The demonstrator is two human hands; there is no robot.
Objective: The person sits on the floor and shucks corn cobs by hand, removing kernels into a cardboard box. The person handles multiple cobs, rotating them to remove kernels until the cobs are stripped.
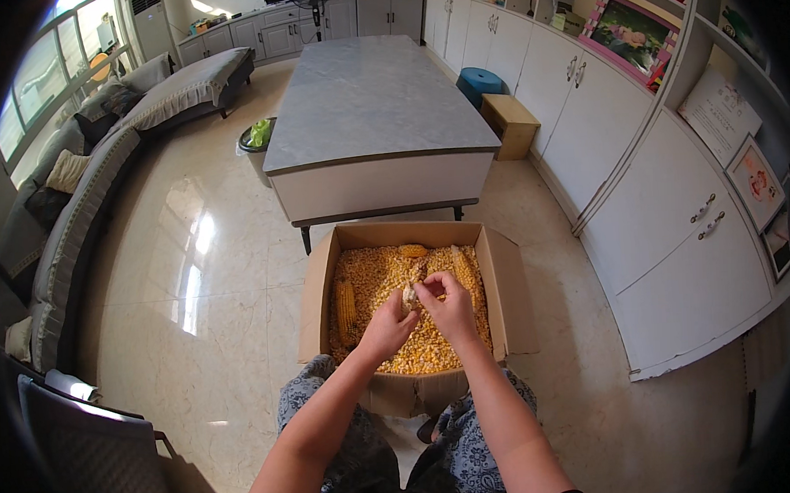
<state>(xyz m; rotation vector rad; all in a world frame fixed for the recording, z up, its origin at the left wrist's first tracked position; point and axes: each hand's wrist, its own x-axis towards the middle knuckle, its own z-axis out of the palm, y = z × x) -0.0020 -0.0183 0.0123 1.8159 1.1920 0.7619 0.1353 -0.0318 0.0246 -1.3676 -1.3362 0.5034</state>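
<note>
My left hand grips a pale, partly bared corn cob over the middle of an open cardboard box. Bent fingers of my right hand are at the cob's right side, with the thumb and fingertips against it. Loose yellow corn kernels fill the box beneath both hands. A full ear of corn lies along the left wall. Another short ear rests near the far wall, and a longer ear lies at the right. My fingers partly hide the cob.
Just beyond the box stands a low grey-topped table. A trash bin is at its left, a wooden stool and blue stool at its right. White cabinets line the right side; a grey sofa runs along the left.
</note>
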